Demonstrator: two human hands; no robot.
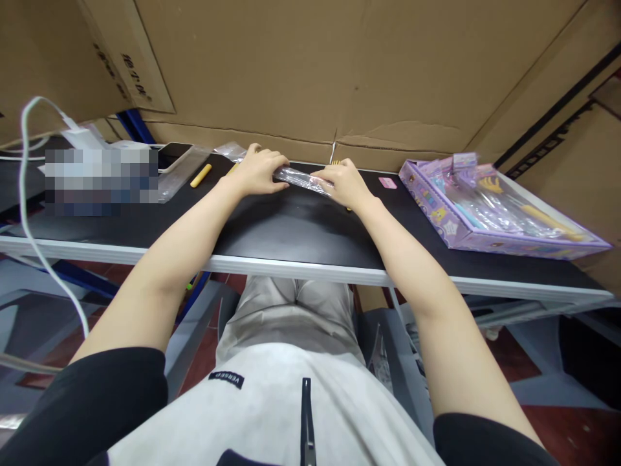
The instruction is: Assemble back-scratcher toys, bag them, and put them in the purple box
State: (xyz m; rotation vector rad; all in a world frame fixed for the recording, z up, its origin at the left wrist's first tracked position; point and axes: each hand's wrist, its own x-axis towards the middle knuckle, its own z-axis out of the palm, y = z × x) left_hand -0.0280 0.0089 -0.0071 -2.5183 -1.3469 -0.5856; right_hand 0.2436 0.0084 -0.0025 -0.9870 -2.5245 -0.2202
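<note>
My left hand (261, 171) is closed around one end of a clear, shiny plastic bag (303, 179) above the black tabletop. At the bag's other end, the bent fingers of my right hand (345, 184) press on it. Whatever the bag contains is hard to make out through the glare. Small yellow prongs (336, 162) show just behind my right hand, and a bit of yellow shows under its edge. Left of my left hand lies a short yellow stick-shaped piece (201, 175). More clear plastic (231, 151) sticks out behind my left wrist.
A purple printed box (458, 236) of wrapped items with yellow parts stands right. A pink card (387, 183) lies beside it. At left are a phone (175, 156), a flat clear bag (182, 178) and a white cable (24, 188). Cardboard (291, 71) walls the table's back.
</note>
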